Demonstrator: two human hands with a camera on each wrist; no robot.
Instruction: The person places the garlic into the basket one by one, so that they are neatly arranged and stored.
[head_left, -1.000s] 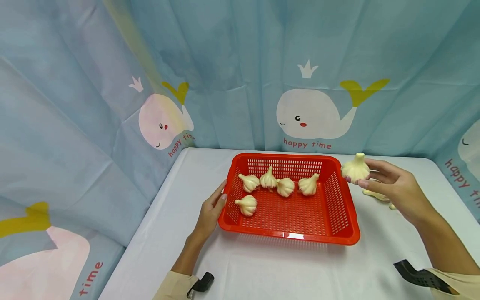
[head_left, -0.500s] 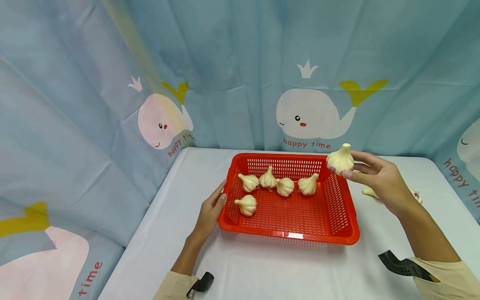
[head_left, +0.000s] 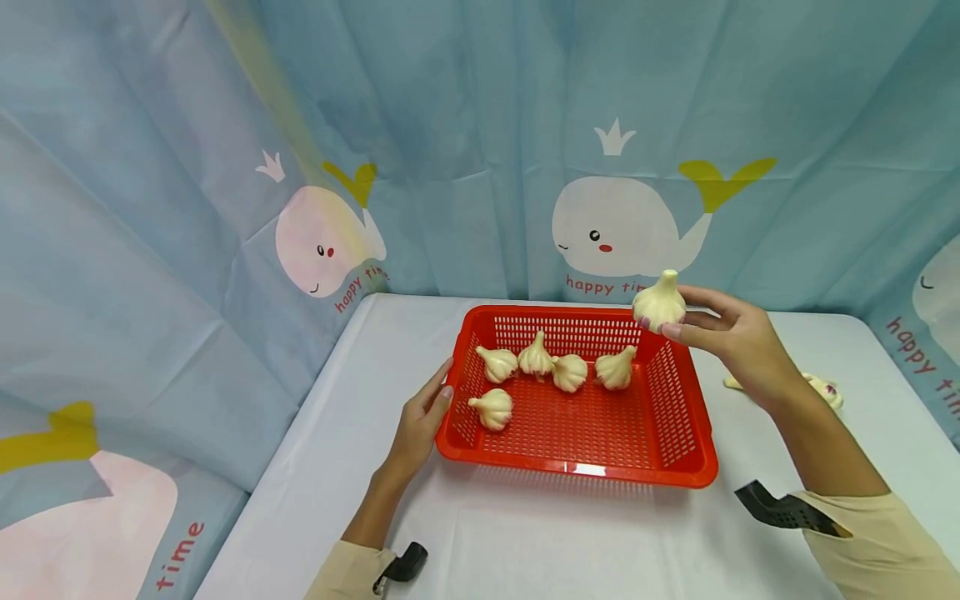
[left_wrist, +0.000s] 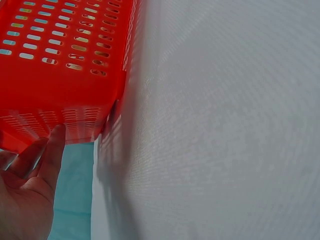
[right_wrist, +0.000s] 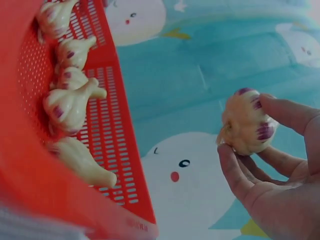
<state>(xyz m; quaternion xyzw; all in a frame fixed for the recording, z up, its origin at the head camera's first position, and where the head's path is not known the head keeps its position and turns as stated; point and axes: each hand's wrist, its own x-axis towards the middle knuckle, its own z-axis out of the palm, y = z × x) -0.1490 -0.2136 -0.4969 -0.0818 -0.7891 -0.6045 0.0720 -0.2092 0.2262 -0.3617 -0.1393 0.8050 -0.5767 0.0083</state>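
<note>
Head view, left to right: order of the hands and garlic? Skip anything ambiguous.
Left hand, stem-up garlic bulb in the basket, neighbouring bulb, basket's rightmost bulb, held bulb, right hand.

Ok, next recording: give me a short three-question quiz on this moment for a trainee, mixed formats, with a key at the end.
1. Count: how many garlic bulbs lie inside the red basket?
2. True or false: the person's left hand is touching the basket.
3. Multiple choice: in the head view, the stem of the held bulb in the right hand points toward
A) the bottom of the picture
B) the top of the picture
C) the left of the picture

Key: 1. Five. 2. True; its fingers are against the basket's left side. 3. B.
</note>
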